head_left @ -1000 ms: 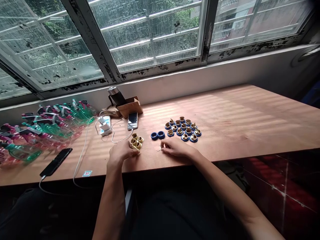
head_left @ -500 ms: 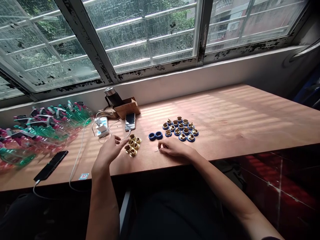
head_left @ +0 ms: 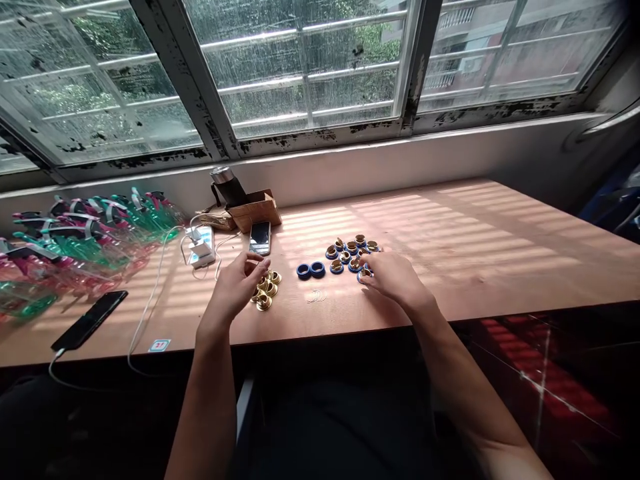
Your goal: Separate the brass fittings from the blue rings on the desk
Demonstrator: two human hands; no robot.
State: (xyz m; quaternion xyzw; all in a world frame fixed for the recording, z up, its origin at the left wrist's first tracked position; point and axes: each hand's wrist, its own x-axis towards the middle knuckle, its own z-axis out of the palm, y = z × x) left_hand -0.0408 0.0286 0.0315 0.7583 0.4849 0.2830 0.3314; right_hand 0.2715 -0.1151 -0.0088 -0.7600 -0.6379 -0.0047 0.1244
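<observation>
My left hand (head_left: 239,285) hovers with loosely curled fingers over a small heap of brass rings (head_left: 265,291) near the table's front edge; I cannot see anything in it. My right hand (head_left: 393,277) rests on the near side of a cluster of blue-and-brass assembled pieces (head_left: 351,252), fingertips touching one of them and covering part of the group. Two empty blue rings (head_left: 311,270) lie between the heap and the cluster. A few thin wire clips (head_left: 317,297) lie on the wood in front of the blue rings.
A wooden table (head_left: 500,253) runs under a window. At the back left stand a cardboard box (head_left: 254,210), a phone (head_left: 261,237), a white charger (head_left: 200,251) with cables, a second dark phone (head_left: 87,321), and a pile of green and pink plastic items (head_left: 75,247).
My right hand left the wire clips and moved right and away to the blue-and-brass cluster. My left hand lifted off the brass heap, swung left, then came back above it.
</observation>
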